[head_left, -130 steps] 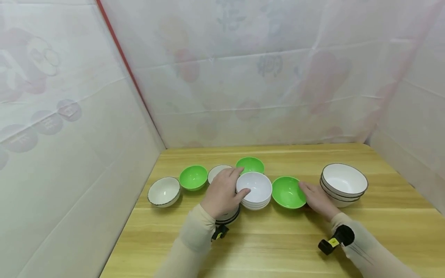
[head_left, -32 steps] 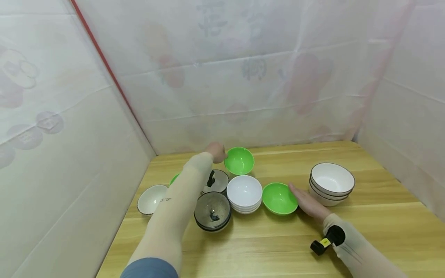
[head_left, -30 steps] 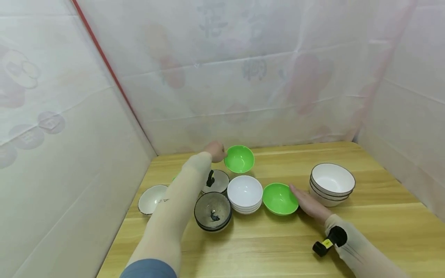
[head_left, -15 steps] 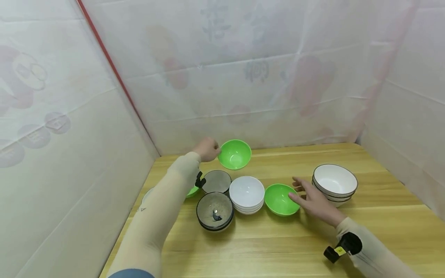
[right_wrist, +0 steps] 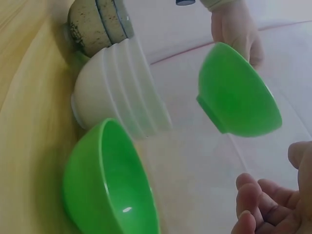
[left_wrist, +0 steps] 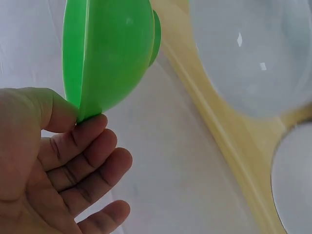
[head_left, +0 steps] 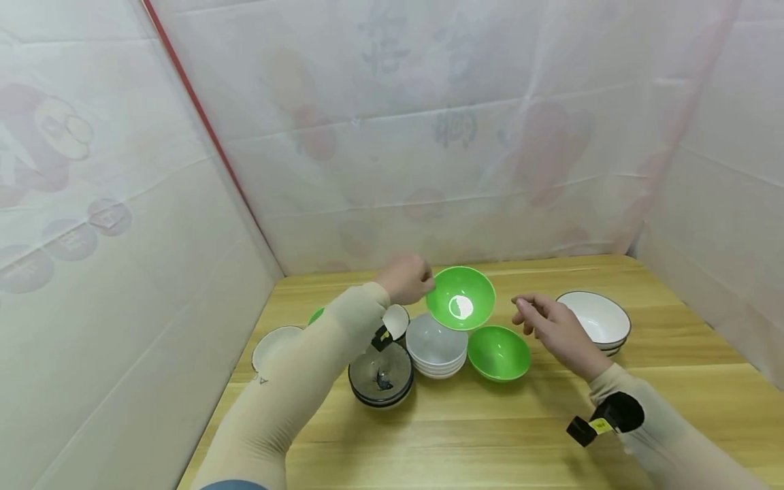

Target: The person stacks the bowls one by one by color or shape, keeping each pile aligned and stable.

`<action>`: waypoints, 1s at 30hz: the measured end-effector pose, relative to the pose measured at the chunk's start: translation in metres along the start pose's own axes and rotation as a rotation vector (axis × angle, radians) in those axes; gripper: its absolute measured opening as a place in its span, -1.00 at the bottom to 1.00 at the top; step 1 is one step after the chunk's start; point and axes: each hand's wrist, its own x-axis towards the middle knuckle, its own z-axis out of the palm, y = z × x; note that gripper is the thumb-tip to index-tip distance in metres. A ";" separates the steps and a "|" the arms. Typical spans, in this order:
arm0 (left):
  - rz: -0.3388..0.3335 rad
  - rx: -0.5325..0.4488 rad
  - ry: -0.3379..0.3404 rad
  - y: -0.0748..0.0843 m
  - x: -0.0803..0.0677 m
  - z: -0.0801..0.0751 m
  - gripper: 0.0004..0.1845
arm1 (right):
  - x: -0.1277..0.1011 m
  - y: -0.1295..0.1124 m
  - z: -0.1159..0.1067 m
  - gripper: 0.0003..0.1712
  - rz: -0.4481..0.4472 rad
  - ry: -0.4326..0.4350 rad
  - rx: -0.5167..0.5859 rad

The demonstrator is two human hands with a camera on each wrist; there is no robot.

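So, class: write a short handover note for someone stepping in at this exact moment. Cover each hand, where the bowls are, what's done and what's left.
Left hand: pinches the rim of a green bowl, held tilted in the air above the white bowl stack.
Right hand: open, holds nothing, raised beside the second green bowl on the table.
Done: white bowls stacked; dark-rimmed bowls stacked at right; patterned bowls stacked in front.
Left, probably: nest the held bowl in the second green bowl; another green bowl and a single dark-rimmed bowl sit unstacked at left.

Both arms wear snug beige sleeves (head_left: 318,371), each wrist carrying a small black camera (head_left: 603,418) with a yellow label.
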 end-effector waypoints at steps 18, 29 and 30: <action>0.037 0.054 -0.019 0.042 0.004 0.025 -0.60 | 0.007 -0.008 -0.003 -0.45 -0.025 -0.044 0.130; 0.087 0.135 -0.002 0.054 -0.001 0.054 -0.52 | 0.005 0.009 -0.004 -0.66 -0.116 0.027 -0.154; 0.095 0.140 0.001 0.056 -0.003 0.057 -0.37 | 0.005 0.011 -0.005 -0.67 -0.119 0.033 -0.182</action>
